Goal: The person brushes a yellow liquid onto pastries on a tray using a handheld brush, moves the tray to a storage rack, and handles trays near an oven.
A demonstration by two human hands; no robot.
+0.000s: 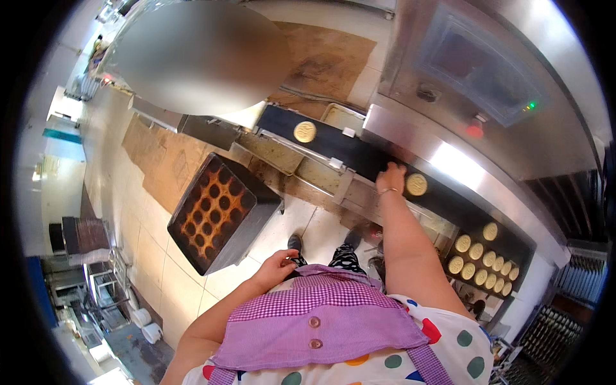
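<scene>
My right hand (390, 179) reaches over a dark conveyor belt (346, 146), fingers bent downward at its surface. Whatever lies under those fingertips is hidden. Just right of the hand sits a round, pale yellow pastry with a pressed pattern (416, 185). Farther left along the belt lies a similar pastry (305, 132). My left hand (277, 267) hovers by my waist, in front of the purple checked apron (321, 295). Its fingers look loosely stretched and hold nothing that I can see.
Several more pastries stand in rows on a dark tray (525, 268) at right. A steel machine (423, 83) with a red button spans the belt. At left stands a stack of dark trays with round hollows (215, 212). Shallow metal pans (273, 153) line the belt's near side. A blurred patch covers the top left.
</scene>
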